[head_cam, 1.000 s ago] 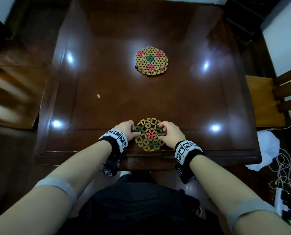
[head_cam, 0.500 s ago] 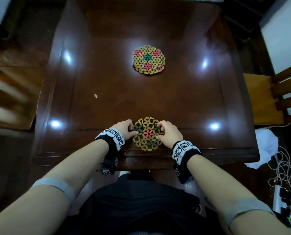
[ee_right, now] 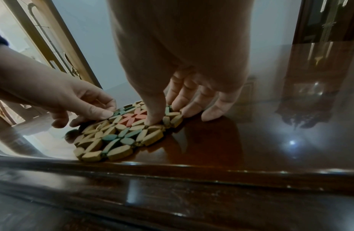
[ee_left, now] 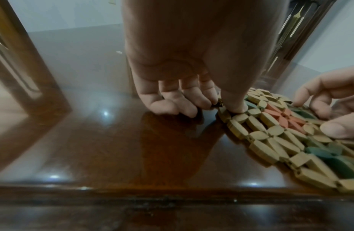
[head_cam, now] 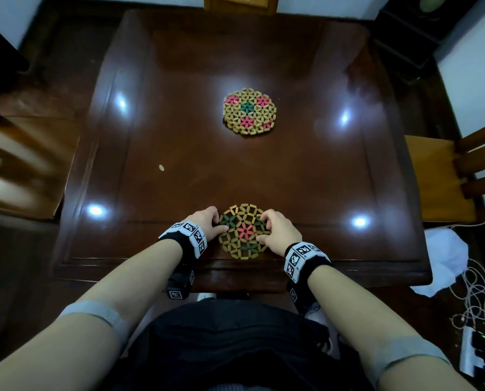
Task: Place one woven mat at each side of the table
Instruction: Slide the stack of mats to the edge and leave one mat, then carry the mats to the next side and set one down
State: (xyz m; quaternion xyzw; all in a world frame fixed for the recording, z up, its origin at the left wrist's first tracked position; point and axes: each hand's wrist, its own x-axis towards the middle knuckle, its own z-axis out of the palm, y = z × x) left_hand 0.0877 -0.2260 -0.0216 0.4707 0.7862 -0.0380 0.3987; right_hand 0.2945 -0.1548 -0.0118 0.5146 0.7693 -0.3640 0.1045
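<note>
Near mat (head_cam: pixel 242 232) flat on the counter (head_cam: pixel 306 176), just inside the near edge, roughly centred between left and right. Round in outline with a scalloped rim, built from small lozenge-shaped wooden beads (ee_left: pixel 257 145) linked into a lattice of petals with open gaps between; mostly tan, one pink flower at the middle (ee_right: pixel 133 118), dull green petals to the left and on the near side. Matte and slightly rough beside the gloss below it.

Left hand (head_cam: pixel 206 224) at the left rim: thumb tip pressed down on a top bead, fingers (ee_left: pixel 184 107) curled at the rim and touching the counter; whether they reach under the edge cannot be told. Right hand (head_cam: pixel 278 232) at the right rim: thumb pressed on a bead beside the pink flower, fingers (ee_right: pixel 194 103) long and only lightly bent, tips at the rim and on the wood. A loose pinch at each side, neither hand wrapped round anything.

Far mat (head_cam: pixel 249 111) of the same beaded make, well apart toward the far half, a little right of centre; tan with three pink flowers around a green one.

Dark red-brown polished counter, square, with a raised moulded border and bright lamp spots mirrored in it. Small pale oval speck (head_cam: pixel 161 168) on the left half. Slatted wooden chair (head_cam: pixel 461 176) at the right side, another chair (head_cam: pixel 24 165) blurred at the left.
</note>
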